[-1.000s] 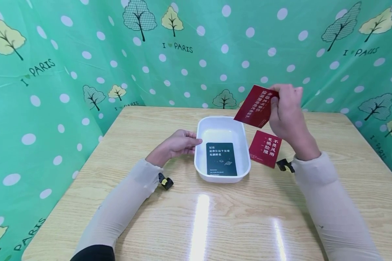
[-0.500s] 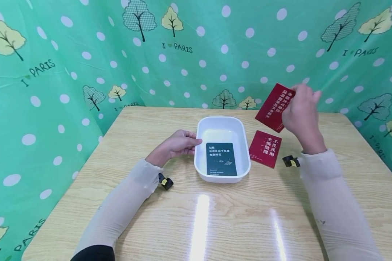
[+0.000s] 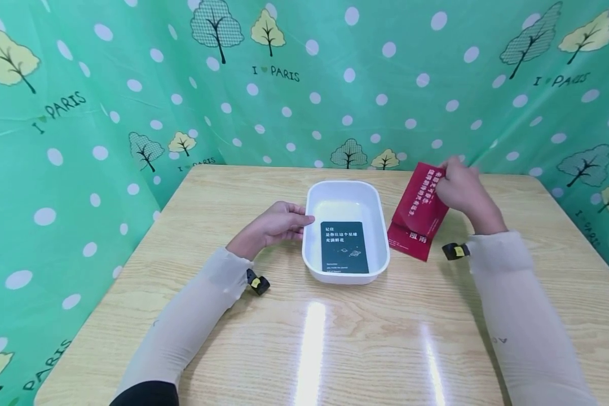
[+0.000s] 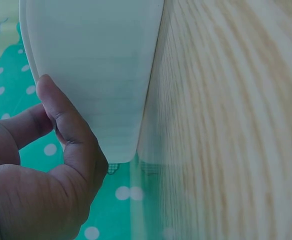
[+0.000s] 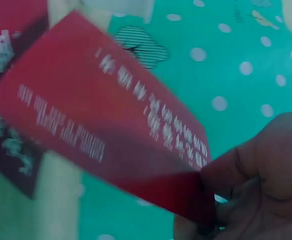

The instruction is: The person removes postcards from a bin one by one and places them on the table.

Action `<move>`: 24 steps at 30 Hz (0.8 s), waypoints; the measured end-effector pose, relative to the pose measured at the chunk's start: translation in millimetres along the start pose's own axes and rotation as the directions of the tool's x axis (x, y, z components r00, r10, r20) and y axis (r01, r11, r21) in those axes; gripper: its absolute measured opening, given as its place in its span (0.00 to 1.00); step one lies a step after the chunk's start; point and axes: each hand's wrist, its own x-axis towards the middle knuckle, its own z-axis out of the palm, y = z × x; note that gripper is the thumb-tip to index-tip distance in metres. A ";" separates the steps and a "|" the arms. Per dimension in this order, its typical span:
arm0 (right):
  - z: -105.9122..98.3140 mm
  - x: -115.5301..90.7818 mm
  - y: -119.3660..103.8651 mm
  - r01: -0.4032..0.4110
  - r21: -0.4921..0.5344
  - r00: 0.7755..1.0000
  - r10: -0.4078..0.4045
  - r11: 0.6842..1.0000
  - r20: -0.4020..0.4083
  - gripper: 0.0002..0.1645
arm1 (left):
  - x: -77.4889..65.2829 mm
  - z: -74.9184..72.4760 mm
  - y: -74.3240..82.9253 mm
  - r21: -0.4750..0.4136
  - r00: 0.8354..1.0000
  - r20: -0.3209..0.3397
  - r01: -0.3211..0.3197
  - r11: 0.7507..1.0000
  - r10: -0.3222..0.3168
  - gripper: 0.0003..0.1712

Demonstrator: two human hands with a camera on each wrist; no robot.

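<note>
My left hand [image 3: 280, 221] grips the left wall of a white plastic tub [image 3: 344, 194], thumb over its rim. In the left wrist view the fingers lie against the tub's outer side [image 4: 96, 75]. Inside the tub, toward the near end, lies a dark green card [image 3: 344, 248] with white print. My right hand [image 3: 462, 189] pinches a red card [image 3: 420, 194] by its upper right edge and holds it tilted. The held card [image 5: 101, 105] overlaps a second red card [image 3: 406, 245], which lies on the table right of the tub; most of that one is hidden.
A light wood table [image 3: 233, 338] bears everything, with bright light streaks near the front. Behind it hangs a green dotted curtain [image 3: 284, 113] with printed trees, close to the back edge. A black and yellow strap piece [image 3: 455, 251] sits at the right wrist.
My right hand has swung the red card away from above the tub, to the right and then down over the red card on the table. My left hand and the tub have stayed put.
</note>
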 end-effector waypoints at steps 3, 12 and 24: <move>7.6 3.9 8.8 -0.031 0.013 0.993 0.029 0.999 0.118 0.19 | 0.2 0.5 0.2 0.000 1.000 0.003 -0.003 1.000 0.003 0.11; 20.1 9.5 20.6 -0.012 -0.067 0.955 0.032 0.998 0.295 0.20 | -0.1 0.3 0.0 0.009 1.000 0.000 0.004 1.000 -0.004 0.11; 27.8 9.8 25.5 0.002 -0.157 0.940 0.052 0.988 0.337 0.19 | -0.1 0.3 0.6 0.008 1.000 0.002 0.014 1.000 -0.014 0.11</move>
